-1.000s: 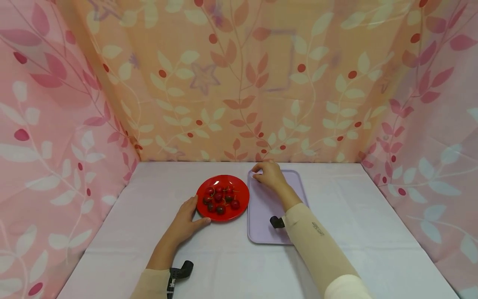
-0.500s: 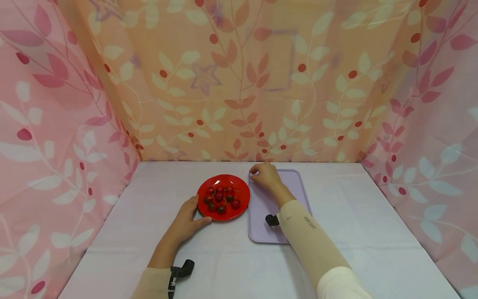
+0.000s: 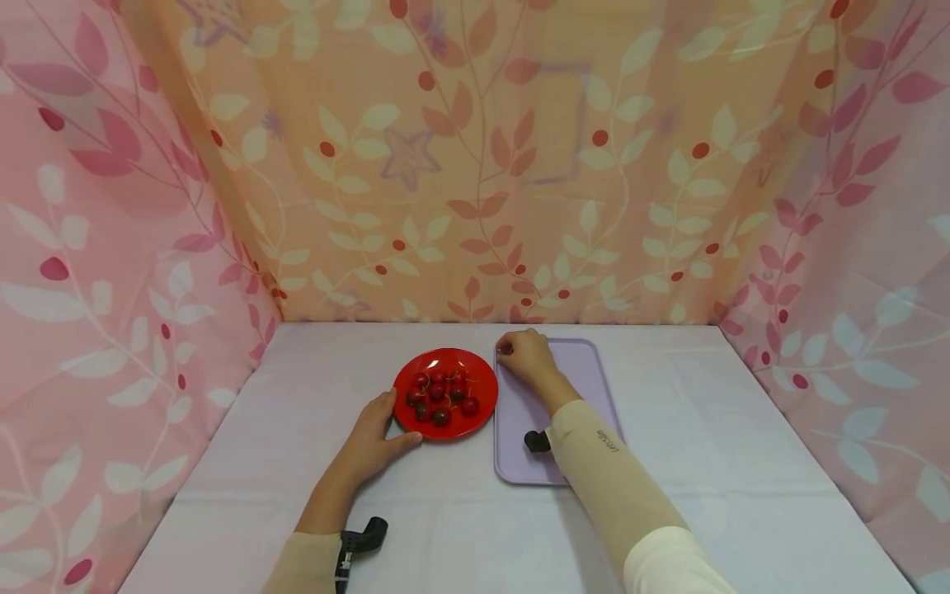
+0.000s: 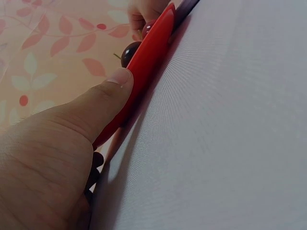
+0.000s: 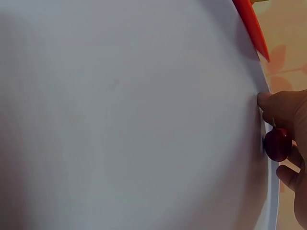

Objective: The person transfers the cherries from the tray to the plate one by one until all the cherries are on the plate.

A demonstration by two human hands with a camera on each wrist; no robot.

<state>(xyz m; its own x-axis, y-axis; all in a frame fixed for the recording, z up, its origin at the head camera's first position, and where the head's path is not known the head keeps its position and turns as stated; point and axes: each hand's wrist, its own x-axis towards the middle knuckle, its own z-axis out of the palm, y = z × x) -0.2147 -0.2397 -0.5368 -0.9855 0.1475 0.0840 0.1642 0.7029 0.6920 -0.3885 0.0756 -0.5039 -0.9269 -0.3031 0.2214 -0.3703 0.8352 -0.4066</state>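
A round red plate [image 3: 482, 412] bears several dark red cherries [image 3: 437, 392] with thin stems. Thumb and fingers of my left hand [image 3: 373, 437] hold its left and front rim; the thumb [image 4: 108, 96] lies along the edge in the left wrist view. Beside the plate lies a lilac rectangular tray [image 3: 519, 445]. Over the tray's far left corner is my right hand [image 3: 530, 356], palm down with curled fingers. One cherry [image 5: 277, 143] with a short stem is among those fingers, close against the tray surface in the right wrist view; the head view mostly hides it.
A white cloth [image 3: 445, 528] covers the table. Floral curtains [image 3: 475, 206] stand behind and on both sides, the back one close beyond the tray's far edge. The plate's right rim nearly meets the tray's left edge. Black camera mounts [image 3: 364, 536] are on both wrists.
My right hand has shifted slightly left and nearer on the tray's far left corner, and a dark cherry now shows at its fingers. The left hand stays at the plate.
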